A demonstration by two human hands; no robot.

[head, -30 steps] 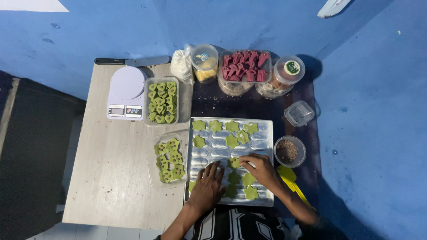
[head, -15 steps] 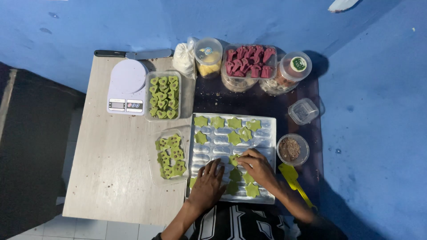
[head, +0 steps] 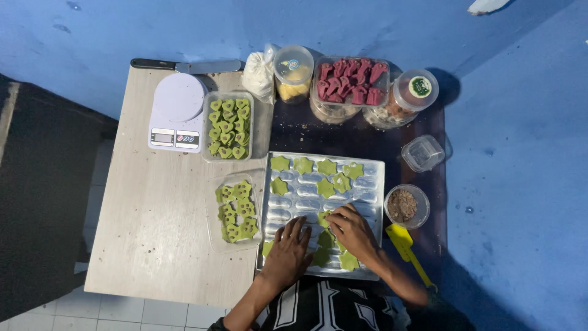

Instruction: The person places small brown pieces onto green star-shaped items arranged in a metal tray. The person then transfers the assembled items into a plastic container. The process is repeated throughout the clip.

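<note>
— What is the right hand [head: 354, 232] on?
— A green star-shaped dough piece [head: 324, 218] near the middle of the metal mould tray [head: 372, 184]; the fingertips of that grip are closed together on its edge.
— And the left hand [head: 288, 254]?
— It lies flat, fingers spread apart, on the tray's near left corner, holding nothing, just beside the right grip.
— What surrounds them?
— More green stars [head: 316, 171] fill the tray's far rows, beyond the grip, and a few lie under and beside the hands. Left of the left grip a clear tub of green cut-outs [head: 236, 211] sits on the counter [head: 153, 233], with a second tub [head: 229, 125] and a white kitchen scale [head: 176, 111] farther off. Right of the right grip stand a small bowl of brown crumbs [head: 403, 206] and a yellow scraper [head: 407, 248]. Farthest away is a tub of red pieces [head: 350, 81].
</note>
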